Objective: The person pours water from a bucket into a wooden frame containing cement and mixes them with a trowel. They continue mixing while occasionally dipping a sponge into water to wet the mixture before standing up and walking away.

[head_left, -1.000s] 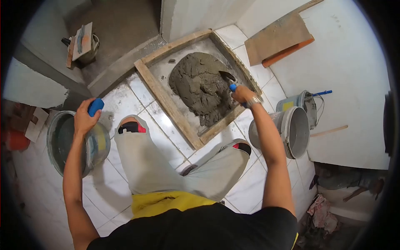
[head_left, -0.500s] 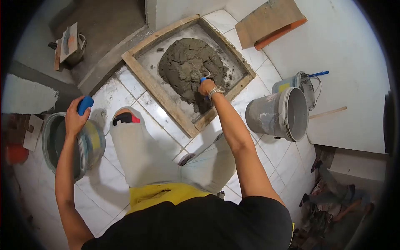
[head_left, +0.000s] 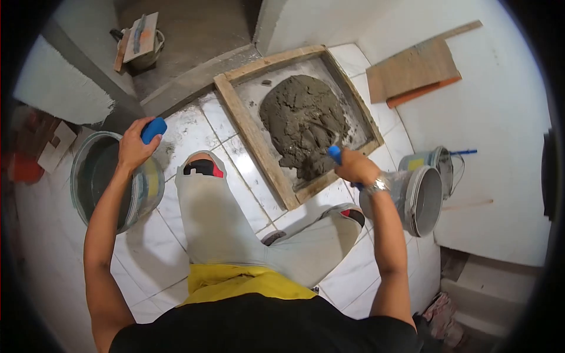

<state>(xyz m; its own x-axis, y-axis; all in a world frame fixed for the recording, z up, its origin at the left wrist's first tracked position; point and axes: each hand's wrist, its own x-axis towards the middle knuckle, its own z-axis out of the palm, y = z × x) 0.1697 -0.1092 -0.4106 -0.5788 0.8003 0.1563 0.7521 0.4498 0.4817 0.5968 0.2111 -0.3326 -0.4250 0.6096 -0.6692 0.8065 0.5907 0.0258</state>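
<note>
Firmly, right hand [head_left: 355,169] clasps blue trowel handle [head_left: 334,154], arm outstretched.

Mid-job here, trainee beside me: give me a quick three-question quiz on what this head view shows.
1. True or false: the right hand grips a blue-handled trowel at the near edge of the mortar pile.
2. The left hand, closed on a blue-handled tool, is at the rim of: A the board leaning on the wall; B the bucket on the person's left; C the grey bucket on the right.
3. Fill in: the mortar lies inside a square ____ frame on the tiled floor.

Key: 1 true; 2 B; 3 wooden.
</note>
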